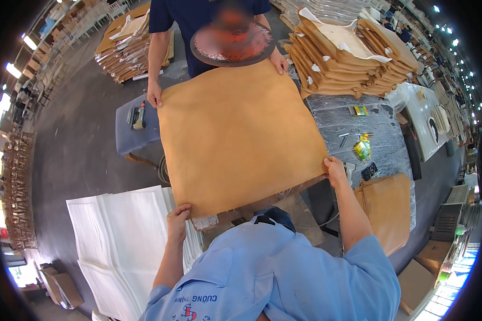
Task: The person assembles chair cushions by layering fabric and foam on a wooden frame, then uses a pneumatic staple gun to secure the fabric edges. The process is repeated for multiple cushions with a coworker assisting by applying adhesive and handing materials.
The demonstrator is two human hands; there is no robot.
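A large tan leather-like sheet (241, 139) is spread out in front of me, nearly square. My left hand (178, 220) pinches its near left corner, and my right hand (334, 170) grips the near right corner. Across from me stands a person in a dark shirt and a wide round hat (232, 45); that person's hands (155, 94) are at the two far corners. Beneath the near edge a strip of brown board (284, 197) shows. Whatever lies under the rest of the sheet is hidden.
A plastic-covered table (348, 120) on the right carries yellow-green packets (362, 148), a dark phone-like device (369, 171) and folded tan sheets (388, 208). White padded sheets (123, 241) stand at the left. A staple-gun-like tool (139, 116) lies on a blue padded surface (126, 134). Tan stacks (348, 59) rise behind.
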